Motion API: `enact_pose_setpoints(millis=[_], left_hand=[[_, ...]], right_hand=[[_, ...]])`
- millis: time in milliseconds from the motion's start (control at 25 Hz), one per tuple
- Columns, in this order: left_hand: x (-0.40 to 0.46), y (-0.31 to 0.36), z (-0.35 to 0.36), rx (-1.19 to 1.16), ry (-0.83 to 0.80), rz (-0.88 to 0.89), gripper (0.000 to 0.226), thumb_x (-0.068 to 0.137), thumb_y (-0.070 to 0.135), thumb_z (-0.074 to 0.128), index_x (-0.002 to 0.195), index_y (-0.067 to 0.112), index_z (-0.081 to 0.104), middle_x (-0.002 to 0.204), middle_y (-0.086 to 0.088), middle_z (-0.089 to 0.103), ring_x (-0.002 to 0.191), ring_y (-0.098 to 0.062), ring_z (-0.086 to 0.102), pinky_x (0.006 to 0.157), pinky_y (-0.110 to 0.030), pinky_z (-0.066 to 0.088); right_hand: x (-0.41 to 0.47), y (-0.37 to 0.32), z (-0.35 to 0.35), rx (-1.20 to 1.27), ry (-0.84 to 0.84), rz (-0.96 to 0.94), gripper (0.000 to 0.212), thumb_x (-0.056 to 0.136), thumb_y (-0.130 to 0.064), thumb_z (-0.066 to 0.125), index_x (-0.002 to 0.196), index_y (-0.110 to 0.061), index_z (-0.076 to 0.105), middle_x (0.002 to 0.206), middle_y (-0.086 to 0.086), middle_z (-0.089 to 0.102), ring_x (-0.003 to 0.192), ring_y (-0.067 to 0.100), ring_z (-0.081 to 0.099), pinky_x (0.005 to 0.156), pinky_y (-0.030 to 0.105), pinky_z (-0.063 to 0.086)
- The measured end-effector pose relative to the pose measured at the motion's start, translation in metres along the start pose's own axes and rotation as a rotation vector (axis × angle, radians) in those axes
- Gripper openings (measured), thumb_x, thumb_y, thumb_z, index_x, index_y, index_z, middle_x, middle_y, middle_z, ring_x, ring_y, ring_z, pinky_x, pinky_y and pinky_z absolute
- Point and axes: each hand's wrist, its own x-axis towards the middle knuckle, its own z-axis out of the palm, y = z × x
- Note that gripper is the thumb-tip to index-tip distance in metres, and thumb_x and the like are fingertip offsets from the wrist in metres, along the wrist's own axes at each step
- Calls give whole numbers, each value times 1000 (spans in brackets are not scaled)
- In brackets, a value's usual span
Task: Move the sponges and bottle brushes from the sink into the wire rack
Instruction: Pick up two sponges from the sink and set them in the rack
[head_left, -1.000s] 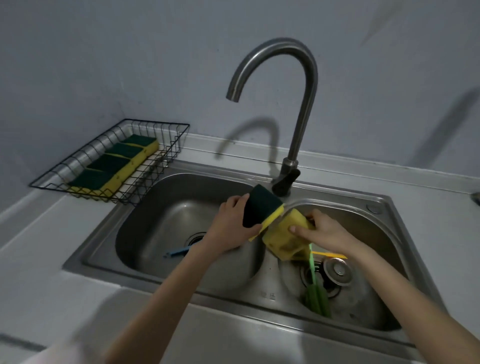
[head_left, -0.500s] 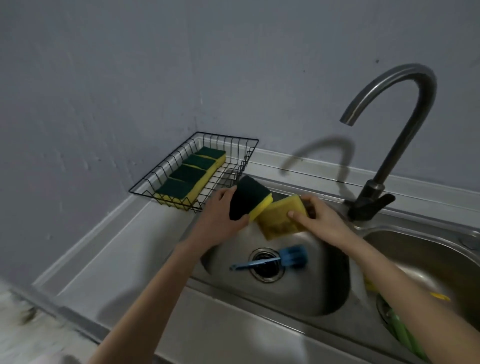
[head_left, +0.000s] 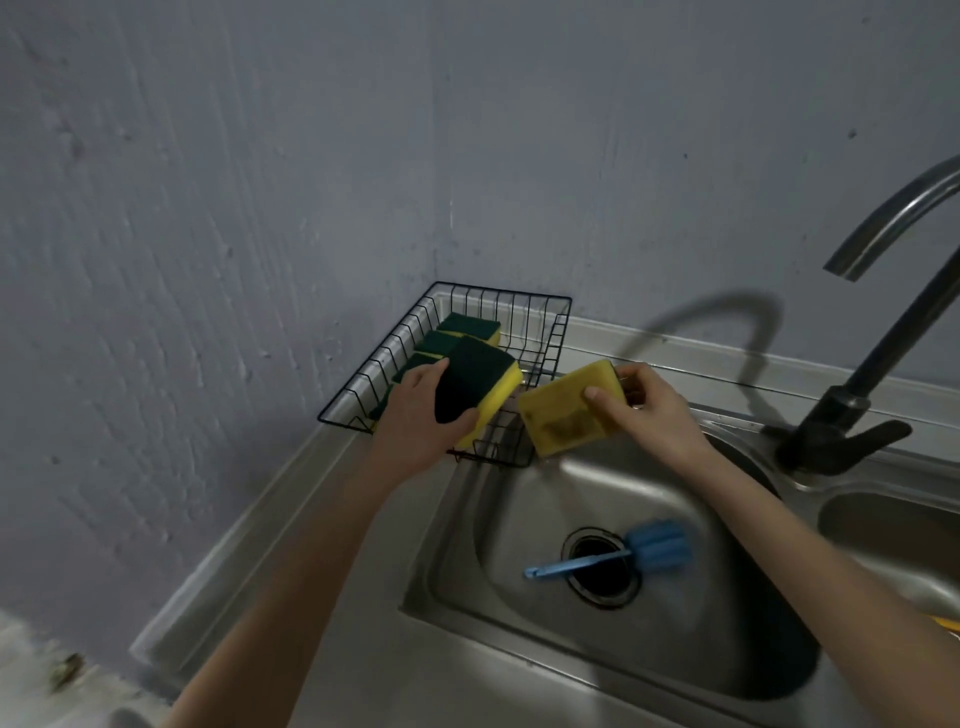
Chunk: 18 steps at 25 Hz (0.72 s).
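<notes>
Two sponges in transit: left hand (head_left: 415, 426) grips one (head_left: 480, 392) over the wire rack (head_left: 540, 317), right hand (head_left: 649, 410) another (head_left: 569, 410) beside it. Several sponges (head_left: 467, 327) already racked; blue bottle brush (head_left: 623, 551) remains in sink (head_left: 519, 499).

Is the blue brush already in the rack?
No, the blue brush lies across the sink drain, outside the rack.

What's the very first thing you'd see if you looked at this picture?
Two bright yellow sponges held up in the middle: the left hand grips the green-topped sponge over the black wire rack, and the right hand pinches the stained yellow sponge just beside the rack's near corner. Below them, a blue bottle brush lies across the drain of the steel sink.
</notes>
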Motion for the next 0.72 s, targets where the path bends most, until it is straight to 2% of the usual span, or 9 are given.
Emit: enact_pose_setpoints(millis=[160, 280, 400, 560, 720], left_hand=[[18, -8, -17, -49, 28, 34, 69, 86, 27, 59, 142, 10, 23, 142, -13, 36, 127, -26, 37, 103, -38, 39], [32, -12, -24, -76, 35, 41, 68, 86, 26, 59, 142, 11, 24, 140, -13, 37, 126, -26, 39, 100, -38, 42], [44, -19, -28, -102, 29, 29, 68, 86, 26, 58, 143, 11, 23, 142, -13, 34, 126, -26, 38, 98, -35, 42], [58, -29, -28, -159, 8, -27, 69, 87, 27, 58, 144, 12, 21, 146, -12, 30, 131, -25, 34, 103, -37, 39], [74, -39, -25, -192, 9, -73, 69, 87, 26, 58, 143, 14, 22, 145, -12, 30, 131, -26, 35, 104, -40, 38]], right_hand=[[25, -17, 2, 1, 43, 1, 43, 83, -31, 63, 118, -7, 53, 105, 5, 59, 96, 19, 56, 82, 29, 46], [41, -28, 6, 15, 11, -23, 46, 85, -26, 62, 125, -8, 48, 106, 4, 56, 96, 20, 57, 85, 32, 49], [55, -33, 14, 0, -28, -62, 52, 87, -22, 60, 135, -16, 40, 110, 2, 52, 99, 22, 56, 89, 35, 50], [78, -33, 25, -25, -51, -57, 50, 84, -19, 62, 130, -13, 43, 118, 9, 55, 106, 30, 59, 93, 48, 52], [104, -30, 38, -70, -65, -91, 47, 81, -13, 63, 124, -10, 44, 123, 14, 53, 108, 30, 57, 91, 45, 52]])
